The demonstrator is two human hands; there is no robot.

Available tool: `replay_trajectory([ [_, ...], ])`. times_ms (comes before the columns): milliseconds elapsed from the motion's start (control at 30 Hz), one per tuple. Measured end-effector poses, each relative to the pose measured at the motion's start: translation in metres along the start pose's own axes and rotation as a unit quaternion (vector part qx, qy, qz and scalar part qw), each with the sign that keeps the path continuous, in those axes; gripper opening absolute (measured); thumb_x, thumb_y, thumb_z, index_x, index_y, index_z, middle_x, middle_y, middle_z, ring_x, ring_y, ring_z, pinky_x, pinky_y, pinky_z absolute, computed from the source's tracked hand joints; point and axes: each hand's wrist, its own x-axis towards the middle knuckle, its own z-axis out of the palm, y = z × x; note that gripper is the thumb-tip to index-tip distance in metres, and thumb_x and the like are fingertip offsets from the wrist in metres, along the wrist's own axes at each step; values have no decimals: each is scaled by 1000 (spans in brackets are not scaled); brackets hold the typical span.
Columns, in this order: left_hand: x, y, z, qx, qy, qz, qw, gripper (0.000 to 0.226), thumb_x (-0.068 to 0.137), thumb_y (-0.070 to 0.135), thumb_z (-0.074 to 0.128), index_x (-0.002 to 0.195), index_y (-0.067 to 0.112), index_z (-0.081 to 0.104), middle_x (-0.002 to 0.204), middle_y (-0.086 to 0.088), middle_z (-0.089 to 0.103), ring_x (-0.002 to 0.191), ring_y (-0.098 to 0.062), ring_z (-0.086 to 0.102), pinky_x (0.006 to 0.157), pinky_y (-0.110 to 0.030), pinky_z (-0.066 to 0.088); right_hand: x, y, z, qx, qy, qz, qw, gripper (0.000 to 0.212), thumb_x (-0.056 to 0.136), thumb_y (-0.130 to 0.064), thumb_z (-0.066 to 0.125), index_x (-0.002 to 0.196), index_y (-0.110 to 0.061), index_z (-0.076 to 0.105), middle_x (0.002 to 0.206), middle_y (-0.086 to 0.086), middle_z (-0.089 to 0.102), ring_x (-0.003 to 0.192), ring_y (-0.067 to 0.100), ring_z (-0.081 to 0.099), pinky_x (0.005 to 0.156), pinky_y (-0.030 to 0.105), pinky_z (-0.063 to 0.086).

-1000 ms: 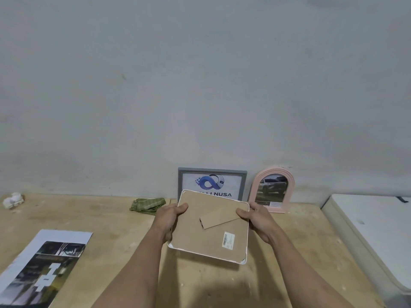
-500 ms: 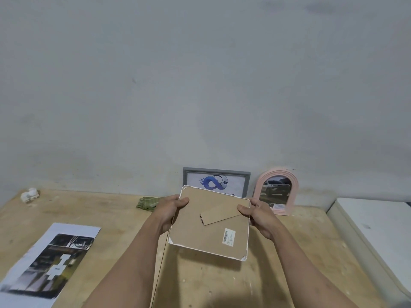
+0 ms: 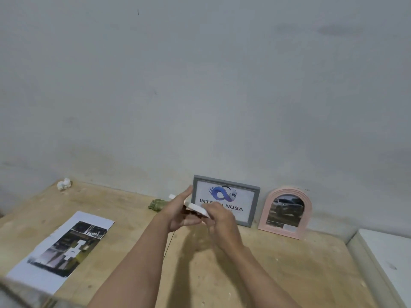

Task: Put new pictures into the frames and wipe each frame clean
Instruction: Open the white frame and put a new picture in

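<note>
hands [image 3: 200, 215] hiding blurred white frame [image 3: 196, 209]

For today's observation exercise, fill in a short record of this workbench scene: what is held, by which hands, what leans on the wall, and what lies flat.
held: white frame, seen edge-on
grip: left hand and right hand, both on it
against wall: grey frame, pink arched frame
lying flat: printed picture
near wall: green cloth
surface: wooden table

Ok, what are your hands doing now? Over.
Left hand and right hand both grip the white frame, edge-on above the wooden table. Nothing blocking. Green cloth lies behind, untouched.
</note>
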Motion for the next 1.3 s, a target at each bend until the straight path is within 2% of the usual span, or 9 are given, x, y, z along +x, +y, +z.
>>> replay_trajectory([
  [100, -4, -2, 0, 1, 73, 44, 996, 16, 94, 0, 53, 104, -6, 64, 71, -13, 67, 59, -24, 64, 45, -29, 54, -2, -3, 12, 34, -110, -32, 993, 32, 82, -25, 67, 114, -25, 67, 120, -9, 56, 108, 2, 51, 95, 16, 38],
  [167, -10, -6, -8, -24, 74, 54, 996, 19, 93, -8, 48, 95, -1, 66, 66, -9, 69, 53, -20, 64, 46, -29, 54, 5, 2, 12, 11, -132, -28, 991, 40, 80, -45, 65, 116, -27, 66, 134, -5, 48, 122, 9, 41, 108, 28, 29],
  [300, -17, -14, -28, -49, 45, 81, 994, 23, 95, -6, 50, 107, 5, 67, 89, -7, 68, 69, -17, 67, 68, -33, 59, 30, 19, 3, -55, 39, 168, 984, 48, 93, -56, 39, 125, -24, 54, 129, 4, 48, 121, 25, 44, 101, 42, 37],
  [433, -22, -26, -46, -84, 25, 102, 991, 34, 96, -6, 49, 120, 11, 65, 94, -6, 71, 76, -18, 70, 68, -32, 62, 44, 26, 15, -24, -33, 329, 943, 64, 97, -58, 13, 111, -15, 59, 106, 11, 65, 99, 31, 59, 82, 39, 44],
  [667, -20, -44, -80, 71, 227, 105, 966, 22, 94, 16, 64, 104, -2, 71, 77, -7, 69, 55, -15, 63, 54, -24, 48, 37, 11, 70, -40, -31, 351, 935, 61, 100, -52, 16, 99, -10, 60, 89, 10, 62, 76, 26, 49, 68, 34, 39],
  [833, -24, -54, -135, 50, 241, 87, 965, 19, 95, 13, 63, 99, -5, 72, 86, -24, 74, 65, -25, 65, 62, -34, 50, 40, -13, 117, -59, -48, 316, 946, 58, 100, -51, 17, 105, -12, 59, 77, 5, 60, 69, 23, 51, 57, 31, 35],
  [1000, -14, -53, -187, -32, 205, 57, 977, 27, 103, 28, 50, 111, 9, 67, 95, -13, 77, 86, -32, 74, 84, -48, 59, 50, -34, 170, -34, -63, 331, 941, 59, 99, -55, 16, 102, -16, 62, 73, -1, 57, 72, 24, 55, 62, 32, 39],
  [1167, -3, -47, -216, -122, 183, 49, 974, 16, 105, 24, 49, 104, 14, 62, 75, -4, 75, 68, -24, 73, 66, -42, 62, 56, -35, 206, 60, -99, 365, 924, 68, 87, -73, 12, 93, -29, 64, 79, -5, 66, 75, 17, 63, 75, 40, 53],
  [1300, 20, -43, -239, -121, 205, 44, 970, 22, 103, 28, 51, 114, 13, 63, 86, -6, 72, 75, -26, 69, 71, -42, 59, 87, -10, 218, 128, -204, 351, 905, 67, 79, -84, 19, 104, -39, 63, 101, -12, 70, 95, 13, 67, 89, 41, 51],
])
